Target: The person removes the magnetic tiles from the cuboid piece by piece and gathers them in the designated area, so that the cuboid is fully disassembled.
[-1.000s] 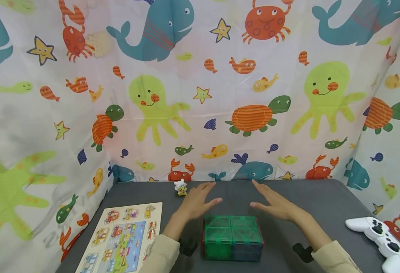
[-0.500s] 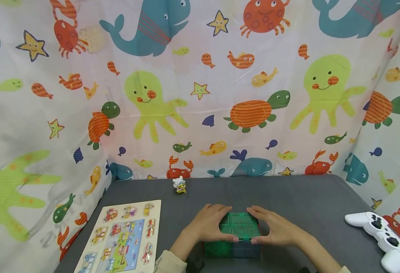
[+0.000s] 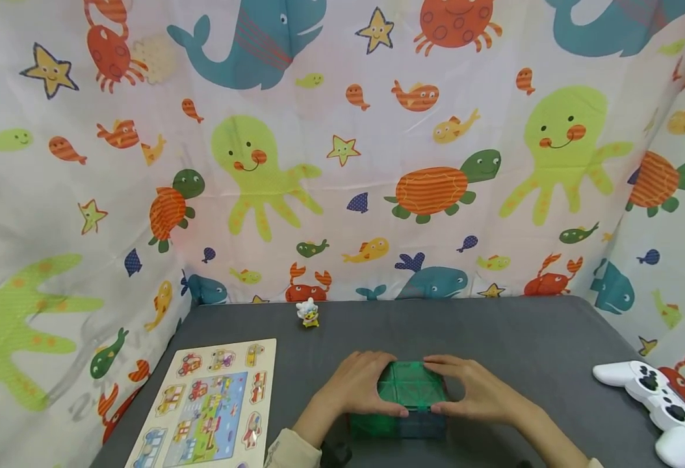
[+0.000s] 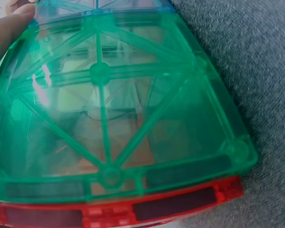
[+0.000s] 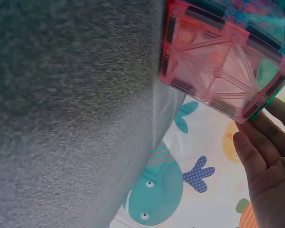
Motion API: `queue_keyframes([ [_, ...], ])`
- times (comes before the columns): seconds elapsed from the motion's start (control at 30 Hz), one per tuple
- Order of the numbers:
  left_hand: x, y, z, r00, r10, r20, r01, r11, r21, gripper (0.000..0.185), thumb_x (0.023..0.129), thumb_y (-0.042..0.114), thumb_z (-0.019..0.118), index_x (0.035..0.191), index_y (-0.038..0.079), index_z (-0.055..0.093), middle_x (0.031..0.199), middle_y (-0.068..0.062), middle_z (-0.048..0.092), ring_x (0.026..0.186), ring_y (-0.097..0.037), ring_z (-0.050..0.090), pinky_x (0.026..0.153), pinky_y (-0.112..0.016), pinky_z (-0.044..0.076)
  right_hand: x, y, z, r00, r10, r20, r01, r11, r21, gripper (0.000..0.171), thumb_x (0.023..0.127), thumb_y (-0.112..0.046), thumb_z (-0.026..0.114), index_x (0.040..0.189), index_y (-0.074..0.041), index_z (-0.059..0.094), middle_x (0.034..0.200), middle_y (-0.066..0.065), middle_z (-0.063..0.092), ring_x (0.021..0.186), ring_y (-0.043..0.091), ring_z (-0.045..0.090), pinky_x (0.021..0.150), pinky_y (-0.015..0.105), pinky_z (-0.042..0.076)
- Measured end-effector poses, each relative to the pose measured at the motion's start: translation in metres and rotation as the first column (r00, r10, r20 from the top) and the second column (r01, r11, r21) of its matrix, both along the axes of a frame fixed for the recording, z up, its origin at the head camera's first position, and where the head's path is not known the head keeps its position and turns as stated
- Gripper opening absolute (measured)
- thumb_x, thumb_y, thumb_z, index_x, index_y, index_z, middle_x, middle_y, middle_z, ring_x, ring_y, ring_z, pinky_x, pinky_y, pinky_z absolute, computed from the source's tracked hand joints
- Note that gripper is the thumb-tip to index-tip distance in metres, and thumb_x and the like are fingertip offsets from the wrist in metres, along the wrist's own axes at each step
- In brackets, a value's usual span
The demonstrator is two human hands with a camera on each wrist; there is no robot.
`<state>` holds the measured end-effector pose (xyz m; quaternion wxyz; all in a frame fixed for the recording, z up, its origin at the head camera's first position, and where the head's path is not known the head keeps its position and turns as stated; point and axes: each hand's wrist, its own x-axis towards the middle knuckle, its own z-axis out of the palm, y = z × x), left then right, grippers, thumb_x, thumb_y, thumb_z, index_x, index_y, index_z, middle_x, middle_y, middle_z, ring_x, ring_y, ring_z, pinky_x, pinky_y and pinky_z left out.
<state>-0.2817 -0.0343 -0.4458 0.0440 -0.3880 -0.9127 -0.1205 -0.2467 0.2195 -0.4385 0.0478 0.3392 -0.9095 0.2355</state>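
1. A dark grey felt-covered table is seen, enclosed at the back and both sides by a white curtain printed with whales, crabs, octopuses and turtles.
2. A box built of translucent green plastic magnetic tiles is placed on the grey surface at about 6 o'clock of the head view, close to the near edge.
3. The left hand is laid over the box's left upper edge, at its 9 o'clock side; the fingers are curved over the top and the thumb is set against the near face, so the box is grasped.
4. The right hand is laid likewise over the right upper edge, at the 3 o'clock side, with fingers curved on top and thumb at the front; the box is grasped from that side too.
5. In the left wrist view a green panel with crossed ribs is shown above a red tile edge; a fingertip is pressed at its upper left corner.
6. In the right wrist view a translucent pink tile is shown, with fingertips touching its lower corner.
7. A wooden vehicle puzzle board lies at 8 o'clock of the box.
8. A small white and yellow toy figure stands at 11 o'clock, near the curtain.
9. A white game controller rests at 3 o'clock, well apart, at the table's right edge.
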Motion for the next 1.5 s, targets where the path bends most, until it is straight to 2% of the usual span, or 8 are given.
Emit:
queue_keyframes([
  [0.6,0.0,0.001,0.0,1.0,0.018,0.011,-0.018,1.0,0.018,0.076,0.067,0.073,0.058,0.122,0.021,0.053,0.111,0.006,0.061,0.094,-0.009,0.057,0.082,-0.029,0.047,-0.014,0.0,0.004,0.998,0.065,-0.021,-0.066,0.998,-0.001,0.062,0.076,-0.05,0.068,0.116,-0.003,0.063,0.12,0.008,0.061,0.106,0.023,0.06,0.081,0.04,0.052],
  [0.77,-0.001,0.0,0.001,1.0,0.015,0.007,-0.015,1.0,0.022,0.075,0.067,0.072,0.059,0.121,0.021,0.054,0.108,0.007,0.062,0.089,-0.007,0.056,0.078,-0.026,0.046,-0.018,0.002,0.004,0.996,0.077,0.037,-0.073,0.991,-0.109,0.045,0.082,-0.035,0.065,0.115,-0.005,0.064,0.115,0.007,0.064,0.099,0.016,0.062,0.076,0.032,0.053],
  [0.97,0.0,0.001,0.001,1.0,0.019,0.018,-0.02,0.999,0.032,0.076,0.066,0.073,0.06,0.12,0.02,0.054,0.101,0.009,0.062,0.081,-0.004,0.053,0.073,-0.024,0.044,-0.029,0.004,0.002,0.981,0.061,0.183,0.005,0.941,-0.339,0.024,0.095,-0.016,0.047,0.099,-0.007,0.069,0.093,0.005,0.07,0.088,0.01,0.066,0.074,0.025,0.052],
  [1.07,0.0,0.001,0.0,1.0,0.023,0.01,-0.024,0.999,0.025,0.077,0.066,0.073,0.06,0.12,0.018,0.053,0.1,0.009,0.061,0.082,-0.005,0.054,0.074,-0.024,0.044,-0.035,0.004,-0.006,0.973,0.046,0.225,0.053,0.908,-0.416,0.026,0.096,-0.013,0.046,0.079,-0.005,0.063,0.064,-0.005,0.056,0.065,-0.001,0.055,0.068,0.023,0.05],
  [1.17,0.0,0.0,-0.001,1.0,0.027,0.005,-0.027,0.999,0.017,0.078,0.066,0.073,0.059,0.12,0.018,0.053,0.101,0.008,0.061,0.085,-0.006,0.055,0.075,-0.026,0.045,-0.038,0.002,-0.014,0.963,0.031,0.268,0.104,0.875,-0.473,0.022,0.094,-0.012,0.051,0.075,-0.002,0.058,0.059,-0.006,0.045,0.057,-0.005,0.044,0.064,0.024,0.05],
  [1.3,0.0,0.0,-0.002,0.999,0.032,0.017,-0.032,0.999,0.016,0.079,0.066,0.073,0.059,0.123,0.018,0.052,0.106,0.007,0.061,0.09,-0.007,0.056,0.079,-0.028,0.046,-0.041,-0.003,-0.018,0.921,-0.076,0.382,0.271,0.829,-0.489,0.026,0.092,-0.017,0.054,0.096,0.007,0.063,0.079,0.011,0.065,0.07,0.0,0.059,0.068,0.028,0.054],
  [1.4,0.0,0.0,-0.002,0.999,0.028,0.017,-0.029,0.999,0.021,0.078,0.066,0.073,0.059,0.122,0.019,0.052,0.106,0.007,0.062,0.09,-0.007,0.057,0.079,-0.028,0.046,-0.049,-0.006,-0.014,0.832,-0.145,0.536,0.442,0.757,-0.482,0.04,0.093,-0.019,0.052,0.115,0.014,0.054,0.104,0.027,0.063,0.08,0.008,0.066,0.074,0.032,0.055],
  [1.5,0.0,0.0,-0.002,1.0,0.022,0.011,-0.023,0.999,0.026,0.076,0.066,0.073,0.06,0.12,0.02,0.053,0.101,0.009,0.062,0.086,-0.006,0.056,0.077,-0.026,0.045,-0.065,-0.005,-0.01,0.751,-0.126,0.649,0.533,0.696,-0.482,0.047,0.095,-0.012,0.048,0.128,0.02,0.038,0.122,0.034,0.049,0.086,0.011,0.066,0.081,0.035,0.053],
])
